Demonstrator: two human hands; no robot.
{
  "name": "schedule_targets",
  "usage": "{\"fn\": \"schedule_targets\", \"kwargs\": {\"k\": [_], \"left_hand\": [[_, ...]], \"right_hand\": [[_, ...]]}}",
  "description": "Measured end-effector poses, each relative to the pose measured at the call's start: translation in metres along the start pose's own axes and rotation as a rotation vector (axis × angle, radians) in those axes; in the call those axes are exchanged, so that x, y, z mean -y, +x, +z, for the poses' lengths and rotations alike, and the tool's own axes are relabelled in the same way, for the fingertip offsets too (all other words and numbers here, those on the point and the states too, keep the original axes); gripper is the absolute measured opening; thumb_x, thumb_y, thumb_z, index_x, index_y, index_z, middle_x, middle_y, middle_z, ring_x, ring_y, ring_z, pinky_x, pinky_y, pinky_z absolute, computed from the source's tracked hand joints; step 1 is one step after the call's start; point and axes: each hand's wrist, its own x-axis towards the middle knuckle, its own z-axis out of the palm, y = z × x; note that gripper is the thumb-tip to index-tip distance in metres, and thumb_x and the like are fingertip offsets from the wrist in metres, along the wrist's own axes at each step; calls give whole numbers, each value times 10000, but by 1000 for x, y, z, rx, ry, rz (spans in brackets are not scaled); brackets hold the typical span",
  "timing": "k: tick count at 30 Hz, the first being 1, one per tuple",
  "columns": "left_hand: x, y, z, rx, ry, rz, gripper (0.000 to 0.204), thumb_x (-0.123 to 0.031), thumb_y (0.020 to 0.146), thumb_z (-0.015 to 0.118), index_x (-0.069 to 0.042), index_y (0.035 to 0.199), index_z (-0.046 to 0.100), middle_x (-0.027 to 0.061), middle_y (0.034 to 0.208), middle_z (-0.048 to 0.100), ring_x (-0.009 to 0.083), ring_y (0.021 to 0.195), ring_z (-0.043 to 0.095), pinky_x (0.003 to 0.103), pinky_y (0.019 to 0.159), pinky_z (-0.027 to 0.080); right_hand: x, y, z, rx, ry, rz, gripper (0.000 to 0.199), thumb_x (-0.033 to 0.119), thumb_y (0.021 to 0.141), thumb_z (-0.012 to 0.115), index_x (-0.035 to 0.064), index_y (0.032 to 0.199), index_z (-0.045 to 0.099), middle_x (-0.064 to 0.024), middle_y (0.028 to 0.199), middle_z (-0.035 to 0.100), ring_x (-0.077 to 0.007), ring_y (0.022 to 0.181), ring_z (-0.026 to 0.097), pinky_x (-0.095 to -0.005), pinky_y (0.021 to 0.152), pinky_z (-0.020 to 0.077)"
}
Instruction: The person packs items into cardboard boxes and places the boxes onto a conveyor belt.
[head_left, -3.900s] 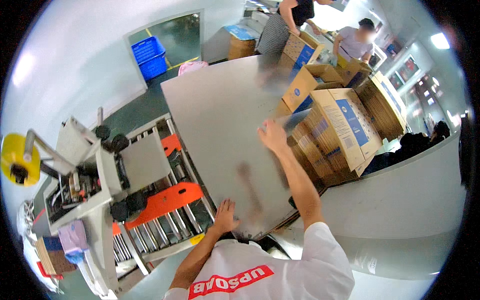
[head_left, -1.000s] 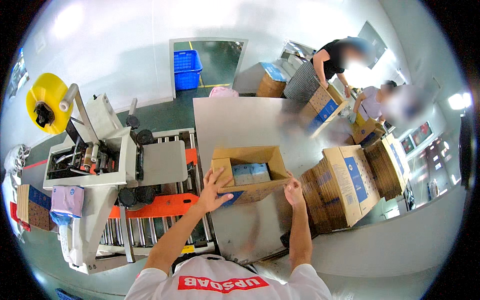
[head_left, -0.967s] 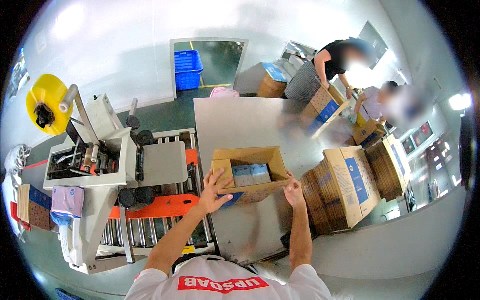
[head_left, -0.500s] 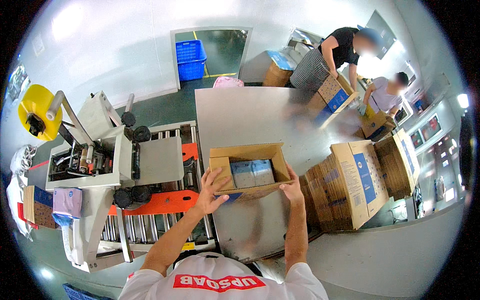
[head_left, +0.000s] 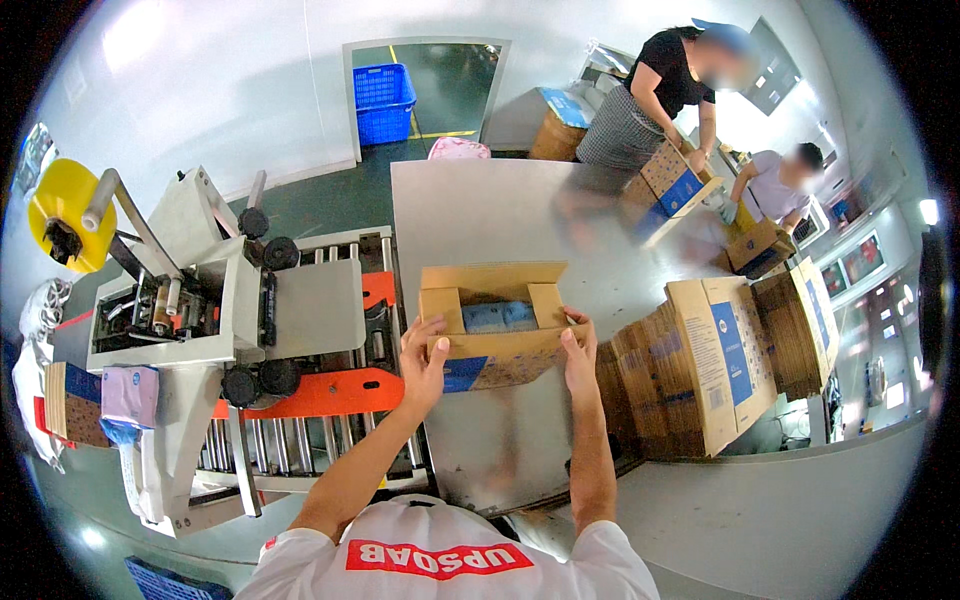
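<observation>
Before me on the metal table is a cardboard box [head_left: 510,362], its top open and its near wall showing a blue printed patch. Light blue packs [head_left: 500,317] lie inside it, partly hidden by the walls and flaps. My left hand [head_left: 423,362] grips the near left corner, thumb on the near wall and fingers over the side flap. At the near right corner, my right hand [head_left: 580,352] holds the box the same way, its thumb against the near wall.
To the left stands a box-taping machine [head_left: 225,310] with a yellow tape roll [head_left: 72,215] and a roller conveyor [head_left: 290,445]. Flattened cartons [head_left: 660,385] are stacked on the right. Beyond the metal table [head_left: 450,215], two people [head_left: 655,90] handle boxes.
The box has tipped so that more of its near wall shows and less of the packs. Both hands have shifted onto its near corners. The far person in black has straightened somewhat.
</observation>
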Motion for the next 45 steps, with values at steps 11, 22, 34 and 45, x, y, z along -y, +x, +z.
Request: {"fn": "schedule_targets", "kwargs": {"k": [11, 22, 34, 45], "left_hand": [[-16, 0, 0, 21, 309, -166, 251, -170, 910, 698, -8, 1089, 627, 133, 1095, 631, 296, 1141, 554, 435, 1013, 437], [5, 4, 1, -85, -45, -119, 580, 73, 826, 685, -1, 1341, 426, 156, 1214, 532, 269, 1109, 579, 386, 984, 495], [-22, -3, 0, -121, 282, 15, 925, -46, 798, 784, -14, 1515, 201, 230, 1509, 244, 379, 1269, 452, 420, 1029, 468], [40, 18, 14, -41, -211, -503, 679, -344, 980, 608, -51, 1526, 329, 144, 1433, 504, 298, 1352, 461, 424, 1128, 351]], "right_hand": [[12, 4, 13, -216, -520, 326, 717, 357, 825, 828, -20, 1346, 511, -137, 1163, 624, -226, 1079, 582, -407, 940, 465], [67, 52, 36, 230, -1393, -317, 1271, 565, 592, 865, 67, 1570, 224, -199, 1576, 297, -400, 1448, 280, -586, 1161, 233], [21, 16, 30, 209, -1263, -525, 820, 608, 678, 793, 80, 1275, 605, -57, 1321, 600, -282, 1341, 452, -570, 1147, 189], [34, 5, 33, 254, -1069, -436, 358, 310, 819, 793, -5, 968, 711, -88, 1223, 694, -302, 1203, 595, -446, 1026, 440]]}}
